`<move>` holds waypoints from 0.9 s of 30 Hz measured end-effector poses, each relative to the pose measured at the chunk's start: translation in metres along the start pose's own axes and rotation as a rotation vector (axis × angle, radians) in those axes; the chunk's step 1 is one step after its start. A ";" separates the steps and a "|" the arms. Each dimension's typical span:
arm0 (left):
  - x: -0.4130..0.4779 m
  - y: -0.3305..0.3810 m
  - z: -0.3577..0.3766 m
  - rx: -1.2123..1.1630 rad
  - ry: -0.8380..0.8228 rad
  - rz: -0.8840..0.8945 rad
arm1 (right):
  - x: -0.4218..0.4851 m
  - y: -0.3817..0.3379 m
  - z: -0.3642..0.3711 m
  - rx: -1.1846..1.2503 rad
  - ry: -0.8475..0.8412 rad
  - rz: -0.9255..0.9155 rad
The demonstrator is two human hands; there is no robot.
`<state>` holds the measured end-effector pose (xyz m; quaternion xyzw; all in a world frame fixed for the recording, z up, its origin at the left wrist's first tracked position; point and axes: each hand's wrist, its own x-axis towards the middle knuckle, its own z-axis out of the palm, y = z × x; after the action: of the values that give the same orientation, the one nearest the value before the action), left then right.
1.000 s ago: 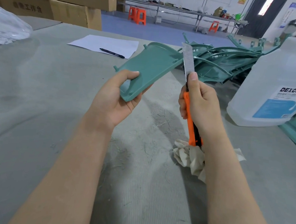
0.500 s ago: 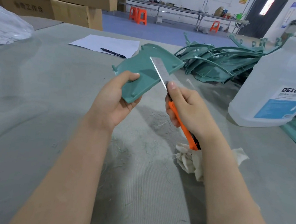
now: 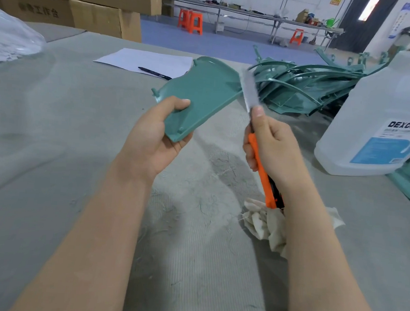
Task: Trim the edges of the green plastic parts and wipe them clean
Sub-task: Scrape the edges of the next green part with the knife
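A person's left hand grips a green plastic part by its near end, holding it above a grey table. Their right hand is clenched around an orange utility knife. The knife's blurred blade points upward beside the part's right edge.

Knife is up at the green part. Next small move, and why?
Probably draw the blade lightly along the right edge of the green part, away from the left hand. That hand grips the part's near end, the right hand grips the knife, and the blurred blade sits at that edge.
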<state>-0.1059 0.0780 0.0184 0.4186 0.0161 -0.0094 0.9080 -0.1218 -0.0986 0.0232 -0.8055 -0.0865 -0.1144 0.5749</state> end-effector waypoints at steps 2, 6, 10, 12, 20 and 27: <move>0.000 0.000 0.001 -0.001 0.024 0.000 | -0.002 -0.002 0.006 -0.025 -0.102 0.005; 0.001 0.000 0.001 -0.022 0.055 0.003 | -0.003 -0.003 0.014 -0.062 -0.164 0.007; 0.001 0.000 0.001 -0.036 0.058 -0.011 | 0.000 -0.001 0.007 -0.046 0.001 -0.012; 0.001 0.000 0.002 -0.053 0.073 -0.009 | 0.000 0.000 0.009 -0.051 -0.030 -0.013; 0.003 0.002 0.005 -0.207 0.103 0.037 | -0.002 0.004 0.025 -0.145 -0.277 -0.036; 0.002 0.001 0.004 -0.216 0.117 0.028 | 0.001 0.007 0.020 -0.132 -0.179 -0.051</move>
<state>-0.1033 0.0755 0.0222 0.3185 0.0642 0.0294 0.9453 -0.1175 -0.0823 0.0110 -0.8462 -0.1502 -0.0621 0.5074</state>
